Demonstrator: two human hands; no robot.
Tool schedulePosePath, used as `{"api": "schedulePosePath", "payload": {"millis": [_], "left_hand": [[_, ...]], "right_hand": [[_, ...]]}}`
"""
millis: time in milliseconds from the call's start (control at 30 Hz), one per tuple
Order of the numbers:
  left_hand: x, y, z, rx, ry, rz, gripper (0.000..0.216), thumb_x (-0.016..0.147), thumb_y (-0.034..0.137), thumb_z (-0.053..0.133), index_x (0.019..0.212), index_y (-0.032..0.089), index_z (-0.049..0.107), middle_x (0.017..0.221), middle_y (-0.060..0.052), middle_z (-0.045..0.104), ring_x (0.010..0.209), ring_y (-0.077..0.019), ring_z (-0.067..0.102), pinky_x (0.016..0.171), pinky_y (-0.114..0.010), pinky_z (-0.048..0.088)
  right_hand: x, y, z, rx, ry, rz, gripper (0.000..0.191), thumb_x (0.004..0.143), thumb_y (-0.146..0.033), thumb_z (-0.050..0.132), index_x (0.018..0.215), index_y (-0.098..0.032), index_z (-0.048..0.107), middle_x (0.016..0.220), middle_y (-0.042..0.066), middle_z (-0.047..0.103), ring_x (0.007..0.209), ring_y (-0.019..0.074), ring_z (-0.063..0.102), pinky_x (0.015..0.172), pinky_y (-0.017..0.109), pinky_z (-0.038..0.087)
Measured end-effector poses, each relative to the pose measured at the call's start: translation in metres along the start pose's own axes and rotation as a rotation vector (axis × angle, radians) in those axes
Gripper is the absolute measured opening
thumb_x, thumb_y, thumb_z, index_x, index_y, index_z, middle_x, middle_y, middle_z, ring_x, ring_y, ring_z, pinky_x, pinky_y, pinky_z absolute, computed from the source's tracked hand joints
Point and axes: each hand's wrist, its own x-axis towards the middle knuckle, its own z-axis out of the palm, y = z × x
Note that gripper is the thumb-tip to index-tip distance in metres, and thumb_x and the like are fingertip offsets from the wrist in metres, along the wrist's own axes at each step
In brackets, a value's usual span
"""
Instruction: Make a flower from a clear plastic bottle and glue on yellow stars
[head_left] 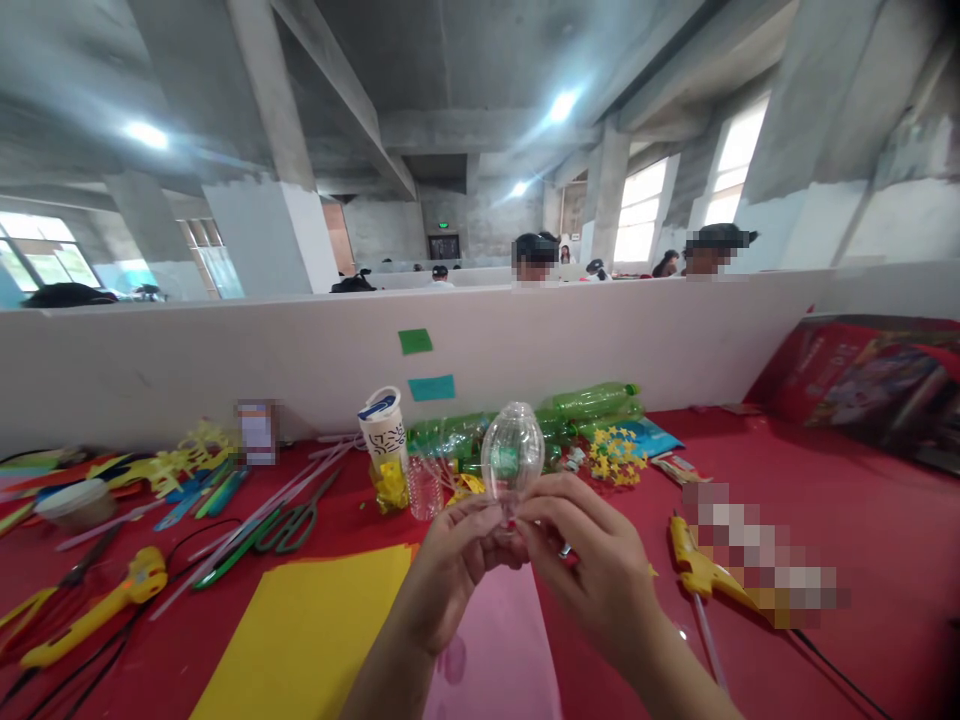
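Observation:
Both my hands are raised over the red table (825,500) and pinch the bottom of a clear, ribbed plastic bulb (513,448). It stands upright above my fingers. My left hand (454,570) grips it from the left, my right hand (592,560) from the right, fingers closed. Something small and red shows between my fingertips. Under my wrists lie a pink sheet (499,650) and a yellow sheet (315,630).
Green plastic bottles (585,405) and yellow paper stars (611,450) lie by the white partition (225,360). A paper cup (384,425), green scissors (296,520), two yellow glue guns (112,600) (701,570) and thin sticks are spread around. People sit behind the partition.

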Motion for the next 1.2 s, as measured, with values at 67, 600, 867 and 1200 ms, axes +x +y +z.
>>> {"api": "schedulePosePath", "payload": {"millis": [67, 600, 867, 1200], "left_hand": [[0.0003, -0.0003, 0.0005, -0.002, -0.006, -0.005, 0.012, 0.079, 0.016, 0.06, 0.088, 0.014, 0.069, 0.072, -0.003, 0.064, 0.064, -0.0117, 0.057, 0.067, -0.026, 0.044], [0.0, -0.0014, -0.0028, -0.005, -0.055, 0.001, 0.015, 0.081, 0.014, 0.053, 0.078, 0.015, 0.067, 0.073, -0.003, 0.064, 0.059, -0.0093, 0.051, 0.059, -0.023, 0.039], [-0.0009, -0.0011, -0.0005, 0.053, -0.044, 0.008, 0.016, 0.081, 0.015, 0.052, 0.085, 0.012, 0.068, 0.071, -0.004, 0.063, 0.059, -0.0107, 0.05, 0.058, -0.025, 0.037], [0.0007, -0.0026, -0.0004, 0.13, -0.033, -0.01, 0.018, 0.079, 0.014, 0.054, 0.09, 0.013, 0.068, 0.065, -0.002, 0.058, 0.057, -0.0108, 0.049, 0.058, -0.025, 0.037]], "right_hand": [[-0.0007, -0.0015, 0.0015, -0.058, -0.027, -0.05, 0.017, 0.083, -0.004, 0.052, 0.09, -0.016, 0.06, 0.092, 0.007, 0.058, 0.086, 0.0159, 0.057, 0.072, 0.028, 0.049], [-0.0005, 0.0037, -0.0077, -0.128, -0.049, 0.061, 0.027, 0.088, -0.01, 0.047, 0.111, -0.021, 0.058, 0.098, 0.005, 0.054, 0.084, 0.0138, 0.056, 0.073, 0.028, 0.048], [-0.0003, 0.0031, -0.0071, -0.243, -0.078, 0.098, 0.025, 0.09, -0.014, 0.045, 0.11, -0.021, 0.059, 0.098, 0.007, 0.056, 0.081, 0.0162, 0.058, 0.071, 0.031, 0.049], [-0.002, 0.0008, -0.0034, -0.255, -0.047, 0.261, 0.017, 0.09, -0.023, 0.047, 0.102, -0.021, 0.058, 0.092, 0.005, 0.057, 0.074, 0.0153, 0.059, 0.063, 0.027, 0.047]]}}
